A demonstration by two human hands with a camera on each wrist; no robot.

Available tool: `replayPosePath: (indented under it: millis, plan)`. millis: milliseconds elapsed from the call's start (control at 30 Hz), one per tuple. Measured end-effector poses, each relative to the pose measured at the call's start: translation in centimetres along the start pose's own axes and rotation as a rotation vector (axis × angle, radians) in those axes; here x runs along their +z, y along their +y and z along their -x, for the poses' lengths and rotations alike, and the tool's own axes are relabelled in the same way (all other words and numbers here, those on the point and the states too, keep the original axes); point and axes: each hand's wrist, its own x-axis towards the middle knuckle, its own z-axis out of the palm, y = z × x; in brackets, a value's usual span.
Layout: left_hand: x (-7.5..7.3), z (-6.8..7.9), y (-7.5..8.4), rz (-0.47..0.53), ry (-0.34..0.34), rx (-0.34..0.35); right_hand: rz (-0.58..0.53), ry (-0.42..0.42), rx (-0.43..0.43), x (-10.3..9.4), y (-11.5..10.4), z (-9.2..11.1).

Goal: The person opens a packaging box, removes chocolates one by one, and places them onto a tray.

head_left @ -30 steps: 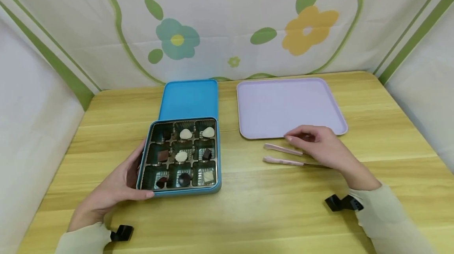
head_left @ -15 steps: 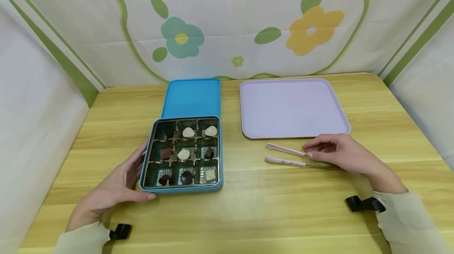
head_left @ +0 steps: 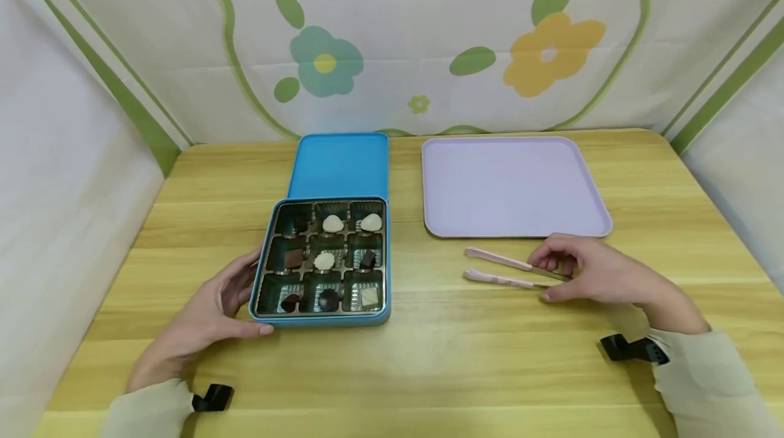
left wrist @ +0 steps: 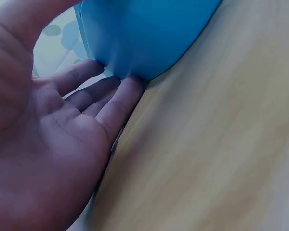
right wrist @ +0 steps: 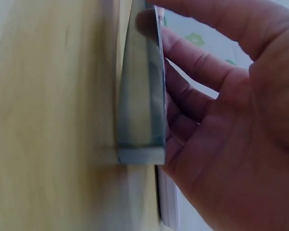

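A blue tin (head_left: 331, 320) holds a divided insert with dark, brown and white chocolates in its several compartments. My left hand (head_left: 205, 312) spans the tin's near left corner, its thumb along the front side. In the left wrist view, fairly straight fingers (left wrist: 118, 108) touch the tin's blue side wall (left wrist: 139, 38). Pink-tipped metal tongs (head_left: 499, 258) lie low over the table, tips spread and pointing left. My right hand (head_left: 603, 273) holds them near the bent end, thumb on the near arm and fingers on the far one. The right wrist view shows their metal bend (right wrist: 142, 155) close up.
The tin's blue lid (head_left: 341, 164) lies open behind it. A lilac tray (head_left: 514, 183) with nothing on it lies at the back right, behind the tongs. Flower-printed cloth (head_left: 404, 37) hangs along the table's far edge.
My right hand has moved right and toward me along the tongs, and its thumb and fingers now straddle their arms. My left hand stays at the tin. The head view has shifted slightly.
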Motion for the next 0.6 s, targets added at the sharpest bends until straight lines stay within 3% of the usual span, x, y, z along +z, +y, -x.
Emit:
replayPosePath:
  millis: [233,600]
  plan:
    - [0.07,-0.33,-0.47,-0.01,-0.005,0.056,0.025,0.01,0.049,0.3,-0.18,-0.24]
    - [0.04,-0.07,0.07,-0.016,-0.014,0.035,0.001,0.016,0.072,0.8,-0.89,-0.6]
